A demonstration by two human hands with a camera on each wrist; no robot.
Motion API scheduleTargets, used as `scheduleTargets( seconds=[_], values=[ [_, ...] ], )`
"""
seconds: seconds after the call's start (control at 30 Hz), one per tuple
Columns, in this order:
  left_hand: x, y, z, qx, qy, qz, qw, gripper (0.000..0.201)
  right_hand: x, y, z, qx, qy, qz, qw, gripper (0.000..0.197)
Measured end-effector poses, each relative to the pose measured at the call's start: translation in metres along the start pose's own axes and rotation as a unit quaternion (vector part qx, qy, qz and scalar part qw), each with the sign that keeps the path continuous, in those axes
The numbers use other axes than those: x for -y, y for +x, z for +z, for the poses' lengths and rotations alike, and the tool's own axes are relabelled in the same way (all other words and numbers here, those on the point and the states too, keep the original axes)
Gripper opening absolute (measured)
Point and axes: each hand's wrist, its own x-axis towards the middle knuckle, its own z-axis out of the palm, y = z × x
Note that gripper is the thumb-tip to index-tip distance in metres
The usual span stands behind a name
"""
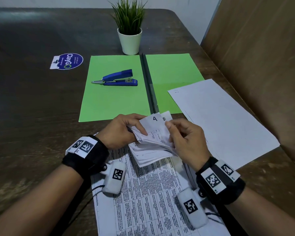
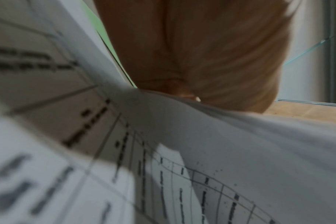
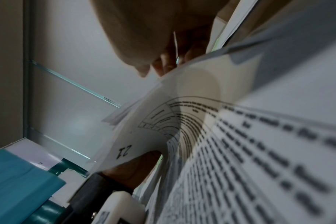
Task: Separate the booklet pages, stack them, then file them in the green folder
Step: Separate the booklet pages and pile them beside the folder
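Observation:
The booklet point(image 1: 152, 142) of printed white pages is bent up at its far corner, with a handwritten "4" on the top leaf. My left hand point(image 1: 121, 132) grips that raised corner from the left, thumb on the top page. My right hand point(image 1: 186, 138) pinches the same corner from the right. The rest of the booklet lies flat under my wrists, table-printed side up point(image 1: 152, 201). Both wrist views are filled with curved printed pages point(image 2: 163, 166) point(image 3: 240, 136) and blurred fingers. The green folder point(image 1: 114, 92) lies open just beyond my hands.
A blue stapler point(image 1: 117, 78) sits on the folder's left leaf. A blank white sheet point(image 1: 220, 120) lies at the right, overlapping the folder's right leaf. A potted plant point(image 1: 129, 29) stands behind the folder. A brown panel point(image 1: 262, 57) bounds the right side.

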Motion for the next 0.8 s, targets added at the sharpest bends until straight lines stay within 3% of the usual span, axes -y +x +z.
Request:
scheduleTargets(
  seconds=[0.1,0.33,0.53,0.67,0.8],
  values=[
    [-0.0004,0.0009,-0.0008,0.008,0.003,0.013,1.000,0.053,-0.0050,0.0012,0.0004,0.021,-0.053,0.009,0.998,0.009],
    [-0.0042,-0.0002,0.0012,-0.004,0.003,0.018,1.000,0.043,-0.0026,0.0003,0.0007,-0.006,-0.074,-0.067,0.995,0.015],
    [-0.0014,0.0013,0.0008,-0.017,0.000,0.007,1.000,0.017,-0.0036,-0.0008,-0.0008,0.014,-0.084,-0.103,0.991,0.011],
    [-0.0040,0.0003,0.0032,-0.021,-0.012,0.007,1.000,0.020,-0.0042,-0.0013,-0.0005,0.011,-0.048,-0.092,0.994,0.018],
    [-0.0015,0.0006,0.0026,-0.029,-0.022,-0.003,0.999,0.035,0.0032,-0.0040,-0.0010,0.072,-0.047,-0.075,0.993,0.009]
  ],
)
